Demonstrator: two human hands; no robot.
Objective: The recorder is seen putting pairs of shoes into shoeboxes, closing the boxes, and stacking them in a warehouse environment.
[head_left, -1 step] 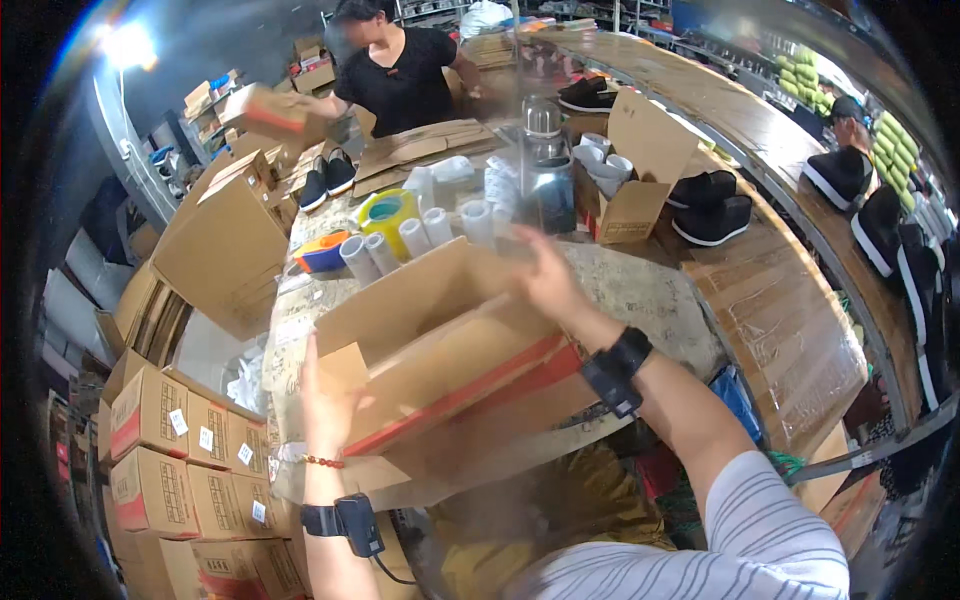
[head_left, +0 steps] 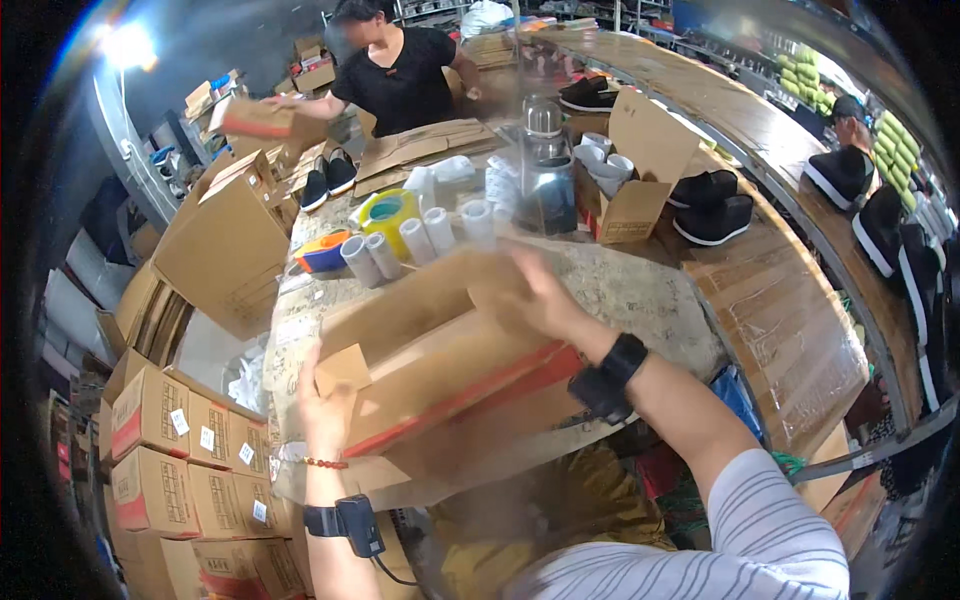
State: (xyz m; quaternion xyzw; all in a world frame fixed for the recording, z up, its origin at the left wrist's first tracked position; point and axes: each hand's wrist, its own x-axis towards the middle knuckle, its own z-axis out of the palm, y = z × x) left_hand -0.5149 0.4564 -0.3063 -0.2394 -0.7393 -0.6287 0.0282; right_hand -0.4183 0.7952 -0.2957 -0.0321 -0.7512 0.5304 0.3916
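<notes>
An open cardboard box with a red band along its near side lies between my hands at the near edge of the worktable. My left hand grips its left end, with the thumb by a small folded flap. At the far right corner my right hand is closed on the end panel, somewhat blurred. The box's far wall is smeared by motion. Behind it stand several white paper rolls, a yellow-green roll of tape and an orange-and-blue tape dispenser.
Across the table a co-worker holds another box. Stacked cartons rise at the left. Black shoes sit on the right bench, near an open box of paper rolls. A glass jar stands mid-table.
My right hand has closed in on the box's right end, and the far wall has shifted slightly. My left hand stays nearly in place. The co-worker's box has moved and tilted.
</notes>
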